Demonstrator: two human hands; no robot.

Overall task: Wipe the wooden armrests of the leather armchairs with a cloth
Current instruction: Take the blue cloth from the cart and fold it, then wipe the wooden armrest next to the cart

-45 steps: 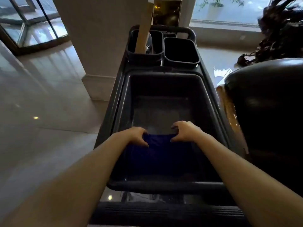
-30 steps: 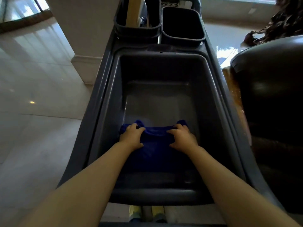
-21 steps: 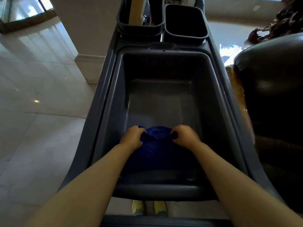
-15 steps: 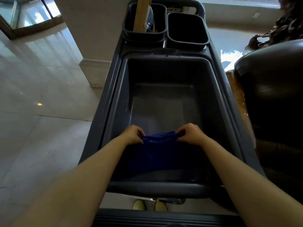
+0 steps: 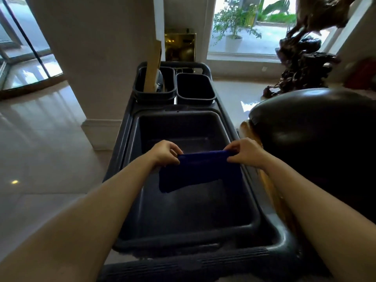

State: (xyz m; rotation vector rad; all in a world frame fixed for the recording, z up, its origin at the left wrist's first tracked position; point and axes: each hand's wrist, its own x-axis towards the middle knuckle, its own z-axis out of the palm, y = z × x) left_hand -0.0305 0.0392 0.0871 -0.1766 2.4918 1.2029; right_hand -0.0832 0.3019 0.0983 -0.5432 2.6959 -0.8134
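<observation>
Both hands hold a blue cloth above the big tub of a dark cart. The left hand pinches the cloth's top left corner, fingers curled shut over the edge; the right hand grips the top right corner the same way. The top edge runs taut and nearly level between them, and the rest of the cloth hangs down toward the person, folded or doubled, its lower edge clear of the tub floor as far as can be told. The tub's inside looks dark and bare below the cloth. Beyond it, at the far end of the cart, sit two smaller bins side by side: the left bin holds a pale flat stick that leans upright out of it, and the right bin looks dark inside. Just right of the cart stands a dark leather armchair, its rounded back catching the light. A strip of glossy brown wood, the armrest, shows between the cart's edge and the leather, partly hidden by the right forearm. A pale pillar rises left of the cart, a dark carved sculpture stands at the far right, and a window behind shows a potted plant outside. The floor is shiny pale tile.
</observation>
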